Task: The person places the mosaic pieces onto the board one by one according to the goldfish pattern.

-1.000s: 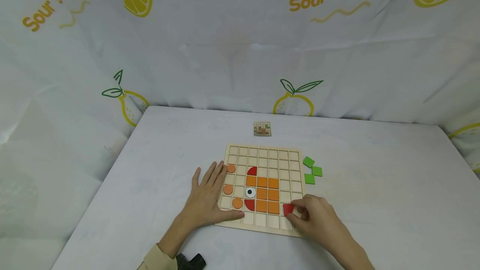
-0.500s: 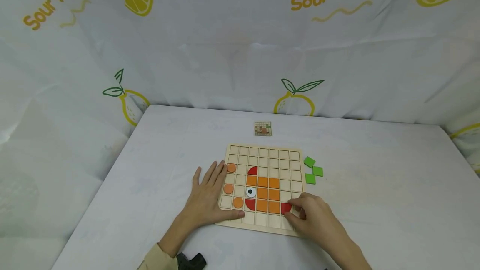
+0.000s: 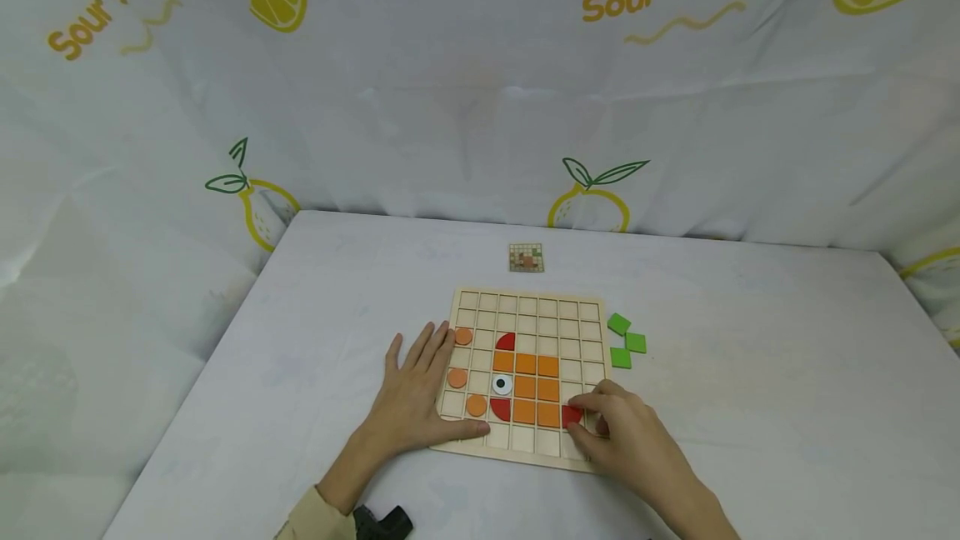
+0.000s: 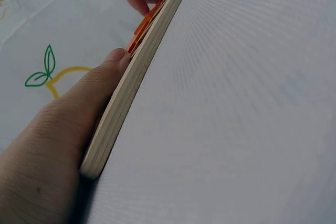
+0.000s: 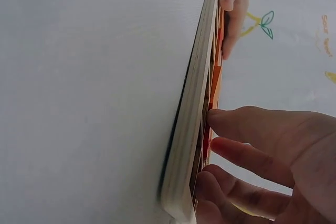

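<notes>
A wooden grid board lies on the table with orange square tiles, a white-and-black eye disc and two red quarter-circle tiles in its cells. My left hand rests spread along its left side, thumb over the front-left corner. My right hand pinches a red tile between thumb and index finger at a cell right of the lowest orange row. Part of this tile is hidden under the fingertips. In the right wrist view, the red tile shows along the board's edge.
Three orange discs sit in cells beside my left hand. Several green square tiles lie on the table right of the board. A small picture card lies behind it. A black object is near my left sleeve.
My right hand has brought the red tile slightly left, up against the lowest orange row, and its fingers have since shifted a little. The left hand stays on the board.
</notes>
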Demonstrator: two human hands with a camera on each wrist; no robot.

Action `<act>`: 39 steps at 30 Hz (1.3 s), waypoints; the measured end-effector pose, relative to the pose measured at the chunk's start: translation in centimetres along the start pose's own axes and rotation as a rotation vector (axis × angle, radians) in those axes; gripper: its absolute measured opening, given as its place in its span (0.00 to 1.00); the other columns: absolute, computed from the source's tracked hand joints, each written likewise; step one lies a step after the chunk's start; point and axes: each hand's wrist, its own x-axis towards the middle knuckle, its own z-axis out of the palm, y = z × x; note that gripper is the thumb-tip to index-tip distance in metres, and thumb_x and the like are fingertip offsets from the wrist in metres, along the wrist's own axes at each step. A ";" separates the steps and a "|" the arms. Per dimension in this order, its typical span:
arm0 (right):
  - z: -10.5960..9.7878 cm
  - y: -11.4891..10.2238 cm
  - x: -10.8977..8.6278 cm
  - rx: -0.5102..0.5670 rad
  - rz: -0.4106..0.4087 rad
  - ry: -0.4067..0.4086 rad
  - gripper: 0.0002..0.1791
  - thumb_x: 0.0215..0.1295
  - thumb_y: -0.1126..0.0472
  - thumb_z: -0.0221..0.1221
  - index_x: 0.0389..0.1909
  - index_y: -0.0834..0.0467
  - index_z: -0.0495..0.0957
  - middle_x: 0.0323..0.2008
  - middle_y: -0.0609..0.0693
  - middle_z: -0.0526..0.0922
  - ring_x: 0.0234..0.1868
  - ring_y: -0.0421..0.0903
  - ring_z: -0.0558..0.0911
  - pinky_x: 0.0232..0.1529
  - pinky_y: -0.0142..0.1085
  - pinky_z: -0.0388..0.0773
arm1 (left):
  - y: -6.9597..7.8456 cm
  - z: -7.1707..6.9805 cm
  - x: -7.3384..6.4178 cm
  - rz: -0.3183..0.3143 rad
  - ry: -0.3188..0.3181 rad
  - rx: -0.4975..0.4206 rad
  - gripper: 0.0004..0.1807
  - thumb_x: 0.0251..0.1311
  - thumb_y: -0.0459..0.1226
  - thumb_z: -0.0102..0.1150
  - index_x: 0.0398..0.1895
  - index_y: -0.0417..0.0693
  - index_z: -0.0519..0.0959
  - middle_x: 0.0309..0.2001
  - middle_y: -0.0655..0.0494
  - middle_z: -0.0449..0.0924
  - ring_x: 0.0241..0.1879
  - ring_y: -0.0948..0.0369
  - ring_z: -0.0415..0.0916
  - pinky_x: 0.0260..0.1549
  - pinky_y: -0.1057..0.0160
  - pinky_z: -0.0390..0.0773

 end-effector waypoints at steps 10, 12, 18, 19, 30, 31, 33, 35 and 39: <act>-1.4 0.9 0.2 -0.050 -0.070 0.110 0.14 0.55 0.62 0.73 0.43 0.54 0.88 0.36 0.43 0.84 0.28 0.35 0.72 0.25 0.27 0.67 | 0.0 0.0 0.0 0.001 0.005 0.000 0.73 0.41 0.85 0.48 0.83 0.46 0.51 0.83 0.48 0.50 0.83 0.47 0.46 0.75 0.29 0.38; -1.8 1.3 0.3 -0.069 -0.078 0.123 0.15 0.56 0.60 0.74 0.45 0.54 0.88 0.40 0.44 0.85 0.30 0.36 0.75 0.26 0.27 0.69 | 0.0 -0.1 0.0 -0.006 -0.004 0.002 0.73 0.41 0.84 0.51 0.83 0.46 0.51 0.83 0.48 0.50 0.83 0.47 0.45 0.75 0.29 0.38; -3.3 3.0 1.3 -0.079 -0.125 0.177 0.17 0.57 0.61 0.73 0.48 0.58 0.87 0.48 0.51 0.87 0.33 0.40 0.81 0.27 0.30 0.72 | 0.2 -0.3 0.1 -0.017 -0.023 0.011 0.73 0.41 0.81 0.55 0.83 0.46 0.50 0.83 0.48 0.49 0.83 0.47 0.45 0.75 0.29 0.38; -3.5 3.3 1.5 -0.081 -0.129 0.183 0.17 0.57 0.61 0.73 0.49 0.58 0.87 0.48 0.53 0.88 0.33 0.40 0.81 0.27 0.31 0.72 | 0.2 -0.3 0.1 -0.016 -0.025 0.012 0.73 0.41 0.81 0.55 0.83 0.46 0.50 0.83 0.48 0.48 0.83 0.47 0.44 0.75 0.29 0.38; -4.1 5.1 3.1 -0.078 -0.087 0.120 0.21 0.58 0.62 0.72 0.53 0.63 0.85 0.47 0.57 0.85 0.34 0.44 0.82 0.27 0.35 0.74 | 0.2 -0.3 0.0 -0.007 -0.022 0.017 0.73 0.42 0.83 0.51 0.83 0.45 0.50 0.83 0.48 0.48 0.83 0.47 0.44 0.75 0.28 0.38; -4.1 5.2 3.2 -0.077 -0.082 0.116 0.21 0.58 0.62 0.72 0.53 0.63 0.85 0.47 0.57 0.85 0.34 0.44 0.81 0.27 0.34 0.73 | 0.2 -0.3 0.0 -0.007 -0.020 0.016 0.73 0.42 0.83 0.51 0.83 0.45 0.50 0.83 0.48 0.49 0.83 0.47 0.44 0.75 0.28 0.38; -4.0 5.3 3.3 -0.077 -0.075 0.114 0.22 0.58 0.62 0.72 0.53 0.64 0.85 0.46 0.56 0.84 0.34 0.43 0.81 0.27 0.33 0.73 | 0.2 -0.2 0.0 -0.006 -0.017 0.017 0.73 0.42 0.84 0.50 0.83 0.46 0.50 0.83 0.48 0.49 0.83 0.47 0.45 0.75 0.28 0.38; -3.9 5.3 3.3 -0.080 -0.072 0.119 0.22 0.57 0.63 0.72 0.53 0.64 0.85 0.45 0.56 0.84 0.34 0.43 0.81 0.26 0.32 0.72 | 0.2 -0.2 0.0 -0.005 -0.014 0.015 0.73 0.42 0.85 0.48 0.83 0.46 0.50 0.83 0.48 0.49 0.83 0.47 0.45 0.75 0.28 0.38; -3.7 5.4 3.5 -0.089 -0.077 0.126 0.21 0.57 0.64 0.72 0.53 0.65 0.85 0.44 0.56 0.83 0.33 0.43 0.81 0.26 0.32 0.73 | 0.1 -0.1 -0.1 -0.002 -0.007 0.011 0.73 0.42 0.86 0.45 0.83 0.46 0.51 0.83 0.48 0.49 0.83 0.47 0.45 0.75 0.28 0.38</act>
